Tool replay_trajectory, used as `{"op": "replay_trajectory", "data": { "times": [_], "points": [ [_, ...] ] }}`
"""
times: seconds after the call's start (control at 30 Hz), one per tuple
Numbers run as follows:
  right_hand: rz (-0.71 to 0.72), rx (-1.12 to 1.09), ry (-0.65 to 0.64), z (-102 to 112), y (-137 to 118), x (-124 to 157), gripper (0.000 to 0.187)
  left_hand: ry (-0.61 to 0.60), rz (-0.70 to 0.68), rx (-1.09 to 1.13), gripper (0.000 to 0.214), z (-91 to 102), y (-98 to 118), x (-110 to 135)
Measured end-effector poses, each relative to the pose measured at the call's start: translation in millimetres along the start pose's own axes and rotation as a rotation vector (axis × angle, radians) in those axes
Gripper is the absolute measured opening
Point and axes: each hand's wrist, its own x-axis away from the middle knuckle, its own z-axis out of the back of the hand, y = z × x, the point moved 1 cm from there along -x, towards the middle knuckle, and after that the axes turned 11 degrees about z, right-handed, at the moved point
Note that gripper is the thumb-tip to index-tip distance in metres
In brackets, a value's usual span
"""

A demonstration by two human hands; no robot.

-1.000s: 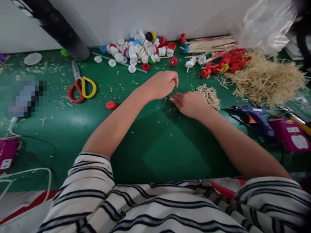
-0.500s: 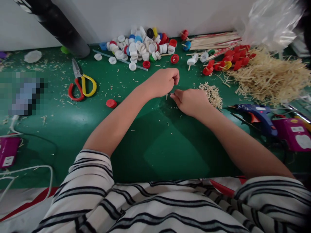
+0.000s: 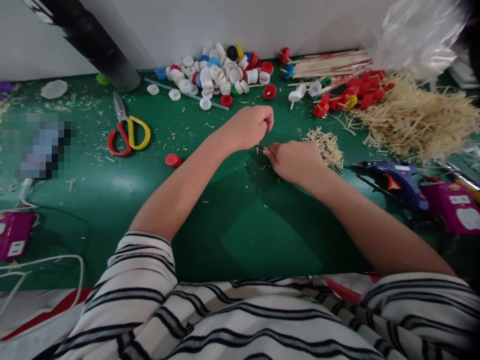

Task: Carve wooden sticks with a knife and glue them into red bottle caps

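Caps beyond the right hand bear sticks; loose caps remain. It pinches a dark piece; left hand curls, hold hidden.

- Wall: one, pale grey, plain and smooth-faced, running the full breadth behind the work surface; duller toward the right.
- Table: one, green top, slightly glossy, its far edge along the foot of the wall.
- Glare: one soft whitish patch, left part of tabletop.
- Shadows: several, broad, soft-edged, across the near middle.
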Motion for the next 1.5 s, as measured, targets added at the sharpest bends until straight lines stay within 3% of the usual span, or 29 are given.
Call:
{"op": "replay_trajectory", "data": {
  "times": [0.3,0.57,1.27,1.5],
  "points": [
    [-0.048,0.022,0.01,-3,1,3,0.061,-0.023,0.025,0.008,0.021,2.0,1,0],
    [-0.034,0.036,0.131,-9,9,-7,0.066,-0.098,-0.023,0.057,0.016,6.0,4,1],
    [-0.016,0.035,0.117,-10,7,-2,0.065,-0.076,-0.141,0.105,0.017,-3.6,1,-1],
    [-0.015,0.049,0.048,-6,5,-2,0.063,-0.072,-0.081,0.087,0.012,-2.8,0,-2]
  ]
}}
